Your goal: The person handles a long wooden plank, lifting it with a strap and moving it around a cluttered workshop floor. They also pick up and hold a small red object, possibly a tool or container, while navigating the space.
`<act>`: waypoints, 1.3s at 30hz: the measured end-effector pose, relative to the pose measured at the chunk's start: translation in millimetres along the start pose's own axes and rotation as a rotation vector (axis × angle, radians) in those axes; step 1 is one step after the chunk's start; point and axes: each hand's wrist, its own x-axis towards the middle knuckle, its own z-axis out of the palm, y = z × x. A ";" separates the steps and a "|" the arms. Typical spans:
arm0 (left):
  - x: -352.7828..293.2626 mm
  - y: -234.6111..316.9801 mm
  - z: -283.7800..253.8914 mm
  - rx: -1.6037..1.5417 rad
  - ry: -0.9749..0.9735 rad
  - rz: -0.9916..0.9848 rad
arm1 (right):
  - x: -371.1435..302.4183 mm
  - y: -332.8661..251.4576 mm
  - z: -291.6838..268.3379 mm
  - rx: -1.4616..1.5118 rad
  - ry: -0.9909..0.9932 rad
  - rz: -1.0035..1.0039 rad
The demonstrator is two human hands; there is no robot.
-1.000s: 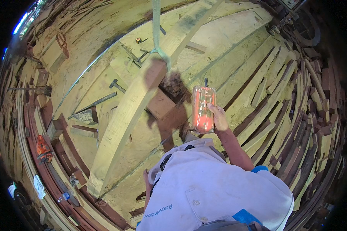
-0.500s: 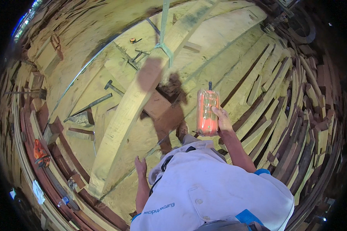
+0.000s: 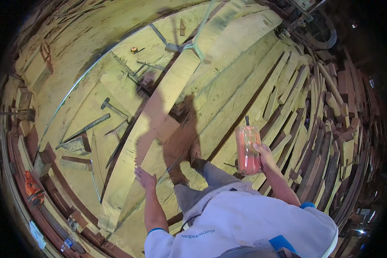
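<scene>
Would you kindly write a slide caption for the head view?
Right hand holds a clear-covered orange handheld device; left hand open at the edge of a wooden beam looped with a green strap.

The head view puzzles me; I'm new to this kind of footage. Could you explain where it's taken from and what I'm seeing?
There is no robot here: a person works with two bare hands. The camera sits on their head and looks down, and its wide fisheye lens bends straight edges.

The right hand holds an orange device in clear plastic, with a short black stub on top. The left hand is open beside a long wooden beam; I can't tell whether it touches. A pale green strap loops around the beam.

Left of the beam, a hammer and a small tape measure lie on a pale surface. Timber pieces crowd the right side.
</scene>
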 end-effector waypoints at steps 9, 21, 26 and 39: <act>85.0 34.2 7.2 0.161 0.002 0.107 | -4.4 26.4 -20.8 -0.038 0.021 0.185; 132.1 75.0 27.2 0.215 0.102 0.235 | 32.3 24.7 -28.4 -0.042 0.000 0.263; 136.5 89.1 26.2 0.197 0.132 0.245 | 55.3 23.5 -29.5 0.011 -0.097 0.262; 151.9 89.8 -4.0 0.186 0.092 0.234 | 83.8 11.8 -25.7 0.079 -0.172 0.203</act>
